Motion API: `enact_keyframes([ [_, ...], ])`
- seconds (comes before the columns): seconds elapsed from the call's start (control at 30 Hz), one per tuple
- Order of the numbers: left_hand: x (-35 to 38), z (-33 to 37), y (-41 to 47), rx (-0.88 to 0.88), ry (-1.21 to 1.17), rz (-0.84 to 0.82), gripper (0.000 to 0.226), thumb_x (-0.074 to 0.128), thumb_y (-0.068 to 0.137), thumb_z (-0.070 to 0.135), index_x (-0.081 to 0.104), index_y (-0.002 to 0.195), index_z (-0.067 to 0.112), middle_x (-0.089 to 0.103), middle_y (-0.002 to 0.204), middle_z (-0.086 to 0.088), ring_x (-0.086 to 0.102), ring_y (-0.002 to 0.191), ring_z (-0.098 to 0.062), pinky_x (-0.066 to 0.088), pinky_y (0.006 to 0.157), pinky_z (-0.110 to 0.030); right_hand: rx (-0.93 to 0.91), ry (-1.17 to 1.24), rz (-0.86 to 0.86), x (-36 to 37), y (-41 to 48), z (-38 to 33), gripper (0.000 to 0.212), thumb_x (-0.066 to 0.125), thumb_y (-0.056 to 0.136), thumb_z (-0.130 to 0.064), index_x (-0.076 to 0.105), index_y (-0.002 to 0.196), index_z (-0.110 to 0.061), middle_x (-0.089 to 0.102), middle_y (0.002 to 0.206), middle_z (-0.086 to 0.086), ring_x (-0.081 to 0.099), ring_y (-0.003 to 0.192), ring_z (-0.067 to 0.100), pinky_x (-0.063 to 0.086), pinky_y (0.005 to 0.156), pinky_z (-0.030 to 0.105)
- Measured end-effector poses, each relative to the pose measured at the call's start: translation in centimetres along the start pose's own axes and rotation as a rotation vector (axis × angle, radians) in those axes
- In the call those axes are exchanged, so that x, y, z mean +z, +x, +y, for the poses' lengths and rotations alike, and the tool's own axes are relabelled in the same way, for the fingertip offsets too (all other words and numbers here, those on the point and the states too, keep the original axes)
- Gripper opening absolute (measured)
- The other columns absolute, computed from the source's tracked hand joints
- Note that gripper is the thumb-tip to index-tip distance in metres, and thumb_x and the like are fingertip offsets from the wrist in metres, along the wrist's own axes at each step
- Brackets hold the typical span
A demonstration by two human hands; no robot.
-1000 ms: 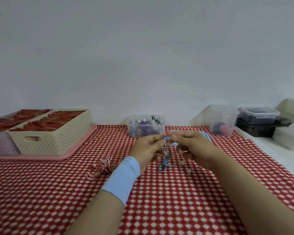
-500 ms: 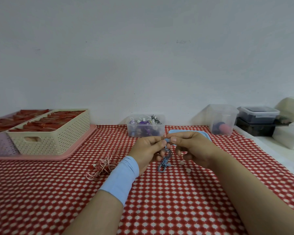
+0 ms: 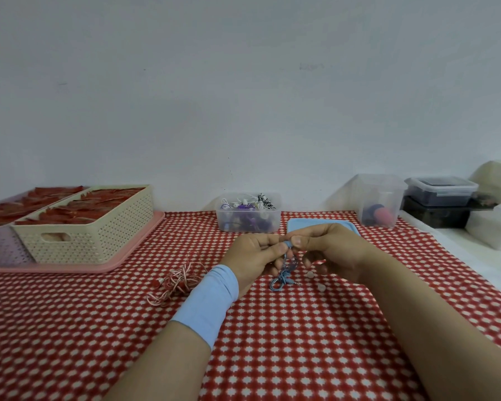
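My left hand [image 3: 253, 256] and my right hand [image 3: 330, 251] meet above the red-and-white checked tablecloth [image 3: 287, 342]. Both pinch the blue earbud [image 3: 287, 243] at the top of a blue earphone cable [image 3: 285, 272], which hangs down and coils onto the cloth with its plug lying flat. A light blue wristband [image 3: 207, 302] sits on my left wrist. Two small pale ear tips [image 3: 315, 280] lie on the cloth just under my right hand.
A tangled red-and-white earphone cable [image 3: 175, 280] lies left of my left wrist. Behind stand a clear tub of earphones [image 3: 248, 212], a blue cloth [image 3: 300, 224], a cream basket [image 3: 90, 224] on a pink tray [image 3: 104, 263], and clear and dark containers [image 3: 381, 199] at right.
Both hands keep pinching the earbud; the fingers have shifted only slightly and the cable hangs as before.
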State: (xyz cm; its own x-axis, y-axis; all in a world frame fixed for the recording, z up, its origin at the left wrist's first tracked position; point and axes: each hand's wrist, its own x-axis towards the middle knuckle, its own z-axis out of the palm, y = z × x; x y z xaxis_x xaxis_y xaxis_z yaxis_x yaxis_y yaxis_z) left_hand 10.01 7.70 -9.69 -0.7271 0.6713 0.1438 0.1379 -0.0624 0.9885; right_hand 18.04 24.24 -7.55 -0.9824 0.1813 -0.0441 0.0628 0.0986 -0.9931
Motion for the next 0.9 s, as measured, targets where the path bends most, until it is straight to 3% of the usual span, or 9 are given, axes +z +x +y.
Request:
enact_keyframes([
  [0.13, 0.0, 0.0, 0.2, -0.06, -0.084, 0.057, 0.016, 0.057, 0.096, 0.007, 0.071, 0.104, 0.005, 0.07, 0.08, -0.004, 0.058, 0.059, -0.009, 0.049, 0.052, -0.019, -0.121, 0.005, 0.127, 0.9, 0.2, 0.3, 0.013, 0.069, 0.093, -0.013, 0.077, 0.103, -0.01, 0.076, 0.083, 0.009, 0.061, 0.058, 0.017, 0.043, 0.046, 0.025],
  [0.5, 0.0, -0.1, 0.4, -0.084, -0.034, 0.12, 0.015, 0.063, 0.094, 0.009, 0.07, 0.108, 0.009, 0.071, 0.095, -0.014, 0.065, 0.066, -0.016, 0.053, 0.055, -0.024, -0.194, -0.136, 0.158, 1.1, -0.4, -0.2, 0.014, 0.075, 0.087, -0.012, 0.079, 0.1, -0.009, 0.078, 0.083, 0.009, 0.067, 0.058, 0.015, 0.051, 0.046, 0.027],
  [0.9, -0.1, 0.0, 0.2, 0.074, 0.183, 0.164, 0.014, 0.07, 0.087, 0.004, 0.071, 0.097, 0.013, 0.073, 0.079, -0.007, 0.068, 0.062, -0.016, 0.055, 0.052, -0.025, -0.231, -0.225, 0.198, 1.0, -0.5, -0.3, 0.011, 0.076, 0.087, -0.009, 0.08, 0.097, -0.008, 0.077, 0.078, 0.007, 0.065, 0.056, 0.008, 0.051, 0.047, 0.02],
])
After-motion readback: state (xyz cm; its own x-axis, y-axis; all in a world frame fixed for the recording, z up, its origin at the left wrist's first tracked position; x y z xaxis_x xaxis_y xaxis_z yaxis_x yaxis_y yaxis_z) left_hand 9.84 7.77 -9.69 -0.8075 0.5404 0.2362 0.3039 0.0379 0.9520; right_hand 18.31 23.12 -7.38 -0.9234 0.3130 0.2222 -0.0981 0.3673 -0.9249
